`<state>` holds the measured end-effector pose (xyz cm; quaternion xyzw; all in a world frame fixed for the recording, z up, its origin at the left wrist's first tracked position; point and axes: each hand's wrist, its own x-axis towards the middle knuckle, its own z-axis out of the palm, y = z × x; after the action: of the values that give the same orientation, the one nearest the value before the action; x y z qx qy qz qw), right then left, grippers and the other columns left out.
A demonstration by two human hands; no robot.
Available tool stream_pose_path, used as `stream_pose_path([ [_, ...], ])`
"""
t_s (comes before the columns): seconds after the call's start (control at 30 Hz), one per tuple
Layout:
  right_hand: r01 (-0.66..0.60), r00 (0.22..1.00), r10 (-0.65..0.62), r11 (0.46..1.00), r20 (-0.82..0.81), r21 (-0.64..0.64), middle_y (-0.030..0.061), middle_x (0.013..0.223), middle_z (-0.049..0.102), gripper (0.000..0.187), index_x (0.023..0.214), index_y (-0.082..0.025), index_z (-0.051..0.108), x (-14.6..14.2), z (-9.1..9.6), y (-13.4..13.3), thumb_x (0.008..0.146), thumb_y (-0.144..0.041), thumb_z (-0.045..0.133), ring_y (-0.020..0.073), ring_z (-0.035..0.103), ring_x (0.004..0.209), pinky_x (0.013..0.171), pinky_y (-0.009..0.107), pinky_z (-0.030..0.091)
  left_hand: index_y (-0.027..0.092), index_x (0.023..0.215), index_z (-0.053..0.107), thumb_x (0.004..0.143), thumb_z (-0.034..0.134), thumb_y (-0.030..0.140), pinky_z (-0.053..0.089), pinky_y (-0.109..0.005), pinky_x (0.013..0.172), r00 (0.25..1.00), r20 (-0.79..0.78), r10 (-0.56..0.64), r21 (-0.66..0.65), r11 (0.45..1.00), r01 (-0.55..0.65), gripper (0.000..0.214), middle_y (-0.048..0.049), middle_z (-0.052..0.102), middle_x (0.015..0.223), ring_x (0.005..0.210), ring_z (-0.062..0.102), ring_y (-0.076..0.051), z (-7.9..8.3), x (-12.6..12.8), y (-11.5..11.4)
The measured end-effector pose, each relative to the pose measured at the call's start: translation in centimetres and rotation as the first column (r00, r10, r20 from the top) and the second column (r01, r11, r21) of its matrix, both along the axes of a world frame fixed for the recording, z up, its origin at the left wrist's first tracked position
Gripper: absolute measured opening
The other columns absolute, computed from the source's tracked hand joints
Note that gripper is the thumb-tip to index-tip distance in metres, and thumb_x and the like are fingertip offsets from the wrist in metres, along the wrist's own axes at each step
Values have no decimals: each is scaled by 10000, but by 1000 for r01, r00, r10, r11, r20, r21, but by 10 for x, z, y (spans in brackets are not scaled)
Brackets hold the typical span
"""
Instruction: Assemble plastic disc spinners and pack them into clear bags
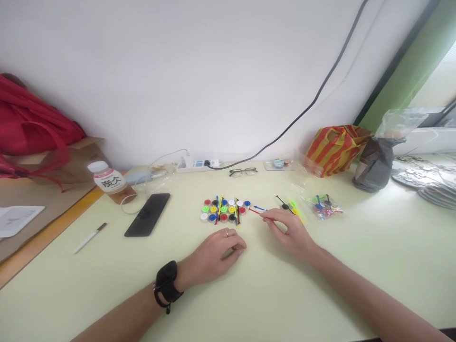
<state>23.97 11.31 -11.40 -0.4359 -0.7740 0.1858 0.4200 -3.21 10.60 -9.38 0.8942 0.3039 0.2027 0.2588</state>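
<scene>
Small round coloured pieces point(223, 210) lie in rows on the pale table, with thin coloured sticks laid across them. My left hand point(217, 251), with a ring and a black wristwatch, rests on the table just below the rows, fingers curled under with nothing visible in them. My right hand point(288, 230) is to the right of the rows and pinches a thin red stick point(257, 212) that points left. A blue stick point(260, 208) lies beside its tip. More loose sticks point(294, 207) lie just beyond that hand.
A clear bag of coloured pieces point(326, 206) sits right of the sticks. A black phone point(147, 214), a bottle point(110, 183) and a pen point(89, 238) lie at left. Glasses point(242, 171), a power strip point(197, 164), a striped bag point(335, 147) and a dark bag point(374, 164) line the wall.
</scene>
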Motion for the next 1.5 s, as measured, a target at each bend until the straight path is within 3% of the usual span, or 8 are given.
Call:
stream_pose_path([
  [0.23,-47,999,47,999,0,-2,95,1130,761,278,1183,-242,727,-5,2,0,1025,-243,498,257,729,1020,893,396,595,237,1054,660,1013,516,168,478,-319,862,1000,-11,-1,-9,1000,1,165,-38,675,997,941,613,-197,-1,0,0],
  [1.0,-106,991,104,994,79,26,125,1235,743,324,1305,-210,688,-13,-3,1,1008,-223,557,284,709,1145,1012,452,580,233,1048,655,1006,519,164,473,-313,845,1000,-13,5,-2,1000,-5,158,-30,667,979,918,604,-195,-2,1,0],
  [1.5,-186,914,123,974,386,130,153,1324,674,422,1369,-177,602,-10,-7,0,988,-78,448,282,642,1245,1050,442,566,238,1031,664,995,523,157,477,-315,822,1000,-11,13,-3,1000,-13,166,-28,674,944,893,604,-198,0,3,0],
])
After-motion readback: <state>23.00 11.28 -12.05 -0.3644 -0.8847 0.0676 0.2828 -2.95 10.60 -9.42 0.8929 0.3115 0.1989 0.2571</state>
